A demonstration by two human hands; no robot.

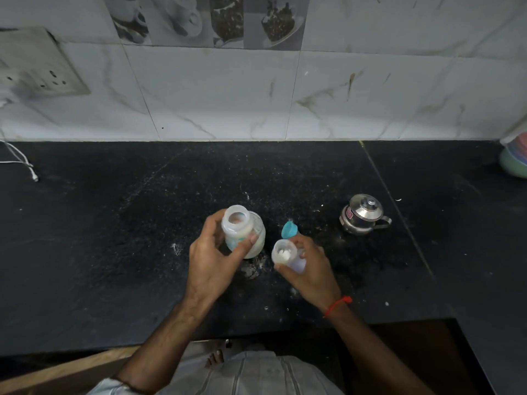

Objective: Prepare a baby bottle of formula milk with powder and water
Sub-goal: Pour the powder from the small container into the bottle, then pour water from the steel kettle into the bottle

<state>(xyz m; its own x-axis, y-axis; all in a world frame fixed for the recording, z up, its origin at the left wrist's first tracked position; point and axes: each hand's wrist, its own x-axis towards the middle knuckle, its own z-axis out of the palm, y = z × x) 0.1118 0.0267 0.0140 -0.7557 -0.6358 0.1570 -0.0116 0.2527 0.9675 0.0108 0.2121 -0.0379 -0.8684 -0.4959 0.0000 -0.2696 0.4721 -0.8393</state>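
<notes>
My left hand grips an open, translucent baby bottle with white contents, held a little above the black counter. Right behind the bottle stands a glass jar with white powder inside. My right hand holds a small white container with a bit of white powder in it. A blue cap sticks up just behind that container, by my fingers. The two hands are close together, about a hand's width apart.
A small lidded steel pot with a handle stands to the right. Spilled powder specks dot the counter around the jar. A wall socket and white cable are at far left, stacked coloured bowls at far right.
</notes>
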